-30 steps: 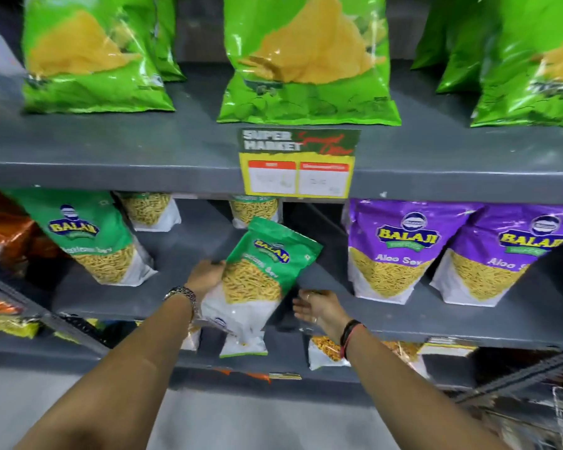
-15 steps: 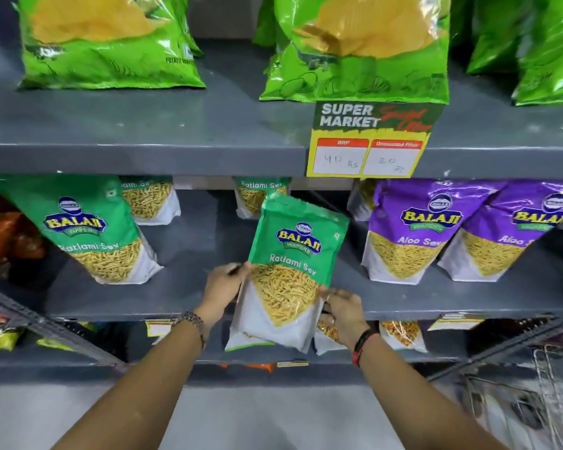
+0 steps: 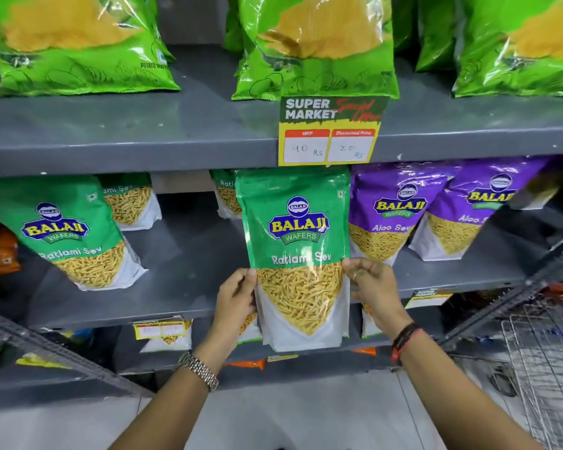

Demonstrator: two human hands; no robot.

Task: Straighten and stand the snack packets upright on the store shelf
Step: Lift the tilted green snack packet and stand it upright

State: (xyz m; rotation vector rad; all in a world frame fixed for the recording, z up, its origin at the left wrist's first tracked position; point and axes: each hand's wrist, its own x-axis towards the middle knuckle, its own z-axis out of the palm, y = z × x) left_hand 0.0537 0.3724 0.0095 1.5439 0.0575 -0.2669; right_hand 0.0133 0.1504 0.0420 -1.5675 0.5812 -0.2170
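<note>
packet (image 3: 294,254) raised upright | left hand (image 3: 236,300), right hand (image 3: 372,287) gripping

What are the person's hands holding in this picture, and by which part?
Both hands, left and right, hold the green Ratlami Sev packet by its side edges, near mid-height.

The green Ratlami Sev packet (image 3: 294,254), tilted to the right a second ago, now stands straight and upright, its face square to the camera; it sits higher, its top edge reaching the price tag (image 3: 330,131) on the shelf (image 3: 127,141) above; the left hand (image 3: 236,297), earlier behind the packet's left edge, now grips that edge at mid-height; the right hand (image 3: 372,284), earlier open and low beside the packet, now pinches its right edge.
</note>
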